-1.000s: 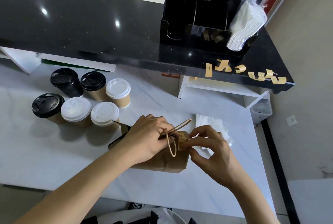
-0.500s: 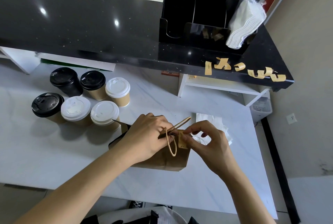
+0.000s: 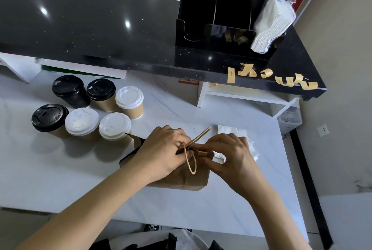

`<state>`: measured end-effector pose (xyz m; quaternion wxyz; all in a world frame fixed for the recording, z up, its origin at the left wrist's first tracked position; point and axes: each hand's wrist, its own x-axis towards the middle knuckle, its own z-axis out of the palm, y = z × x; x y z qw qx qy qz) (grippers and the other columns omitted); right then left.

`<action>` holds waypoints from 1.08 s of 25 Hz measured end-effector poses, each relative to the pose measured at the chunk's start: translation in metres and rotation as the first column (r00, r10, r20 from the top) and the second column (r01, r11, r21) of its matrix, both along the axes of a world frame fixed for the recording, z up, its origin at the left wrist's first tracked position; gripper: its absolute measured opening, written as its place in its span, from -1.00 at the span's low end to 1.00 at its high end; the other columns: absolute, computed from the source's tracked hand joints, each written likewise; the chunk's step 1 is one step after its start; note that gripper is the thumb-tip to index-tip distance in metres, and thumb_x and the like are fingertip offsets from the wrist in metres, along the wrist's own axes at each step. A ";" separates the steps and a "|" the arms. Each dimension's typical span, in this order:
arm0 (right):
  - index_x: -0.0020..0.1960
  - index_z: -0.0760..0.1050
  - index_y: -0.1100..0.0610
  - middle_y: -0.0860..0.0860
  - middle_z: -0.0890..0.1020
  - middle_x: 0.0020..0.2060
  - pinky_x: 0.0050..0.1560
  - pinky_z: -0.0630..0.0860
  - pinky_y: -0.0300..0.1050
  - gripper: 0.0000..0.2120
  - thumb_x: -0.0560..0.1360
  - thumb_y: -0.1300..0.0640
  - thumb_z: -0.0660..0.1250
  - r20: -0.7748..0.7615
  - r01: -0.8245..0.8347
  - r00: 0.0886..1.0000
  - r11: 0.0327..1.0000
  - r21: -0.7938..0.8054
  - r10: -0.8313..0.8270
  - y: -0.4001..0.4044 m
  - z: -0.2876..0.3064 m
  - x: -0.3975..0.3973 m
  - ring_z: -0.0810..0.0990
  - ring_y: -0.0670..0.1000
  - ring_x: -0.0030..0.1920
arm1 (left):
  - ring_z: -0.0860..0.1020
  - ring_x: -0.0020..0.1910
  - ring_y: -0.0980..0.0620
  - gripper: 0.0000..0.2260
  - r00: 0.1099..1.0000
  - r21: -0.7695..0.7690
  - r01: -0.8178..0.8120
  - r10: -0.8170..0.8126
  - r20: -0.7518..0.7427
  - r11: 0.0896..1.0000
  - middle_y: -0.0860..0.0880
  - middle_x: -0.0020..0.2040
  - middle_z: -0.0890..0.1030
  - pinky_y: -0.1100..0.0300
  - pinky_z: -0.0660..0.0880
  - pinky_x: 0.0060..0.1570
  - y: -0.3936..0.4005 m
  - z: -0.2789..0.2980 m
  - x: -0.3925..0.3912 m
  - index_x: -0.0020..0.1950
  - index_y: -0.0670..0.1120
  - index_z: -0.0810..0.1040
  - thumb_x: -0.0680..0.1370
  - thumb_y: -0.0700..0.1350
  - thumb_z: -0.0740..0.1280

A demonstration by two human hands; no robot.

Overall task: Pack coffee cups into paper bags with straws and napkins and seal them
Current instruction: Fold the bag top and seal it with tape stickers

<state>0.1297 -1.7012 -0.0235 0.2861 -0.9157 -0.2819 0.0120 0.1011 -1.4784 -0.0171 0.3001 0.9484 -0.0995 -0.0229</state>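
On the white bench (image 3: 60,179), six lidded coffee cups (image 3: 88,109) are seen waiting to the left, unmoved. The paper bag (image 3: 181,179) stands at centre, its top pinched closed by the left hand (image 3: 163,153). The right hand (image 3: 231,155) has been curled in closer over the last second, pressing a tan sticker (image 3: 202,153) onto the fold. Sealing looks nearly done.

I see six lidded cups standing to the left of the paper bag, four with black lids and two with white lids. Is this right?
Not quite. The head view shows six lidded cups left of the paper bag, but three have black lids and three have white lids, not four and two.
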 end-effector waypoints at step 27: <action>0.14 0.65 -0.23 -0.29 0.66 -0.01 0.15 0.38 -0.03 -0.82 0.55 -0.05 0.44 0.055 -0.008 0.998 0.983 0.185 -0.002 -0.004 -0.017 -0.001 0.59 -0.15 0.04 | 0.47 -0.11 -0.01 -0.87 1.000 -0.038 0.002 -0.001 0.025 0.999 0.09 -0.13 0.60 0.01 0.42 0.00 0.003 0.002 -0.002 -0.06 0.01 0.69 0.56 0.04 0.42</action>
